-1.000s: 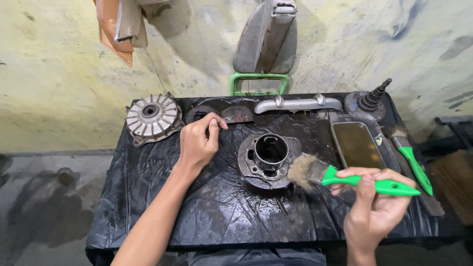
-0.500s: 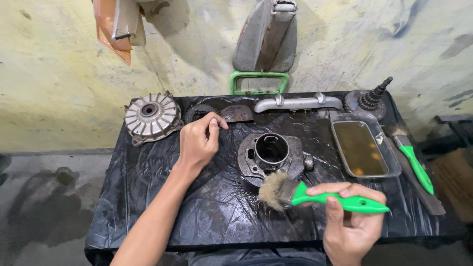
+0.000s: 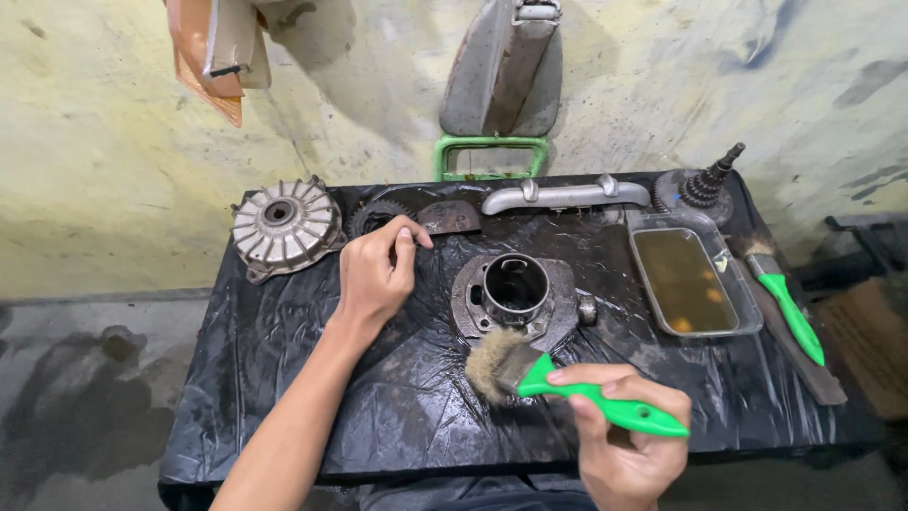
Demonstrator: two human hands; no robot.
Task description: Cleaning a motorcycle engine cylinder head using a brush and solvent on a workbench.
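Note:
My right hand (image 3: 619,440) grips a green-handled paintbrush (image 3: 586,397); its dirty bristles press on the black plastic sheet just in front of a grey metal engine cylinder (image 3: 515,295) at the middle of the table. My left hand (image 3: 378,274) rests to the left of the cylinder, fingers curled, with the fingertips near a dark toothed gear (image 3: 374,216) and a small flat metal plate (image 3: 450,217). It holds nothing that I can see.
A finned round metal cover (image 3: 282,225) lies at the back left, a curved grey pipe (image 3: 563,196) and a stepped dark gear shaft (image 3: 705,185) at the back. A clear tray of brownish liquid (image 3: 689,279) and a second green brush (image 3: 790,308) sit right. Black sheet (image 3: 284,378) covers the table.
My right hand has carried the brush leftward and nearer, from beside the tray to the front of the cylinder. My left hand has stayed in place.

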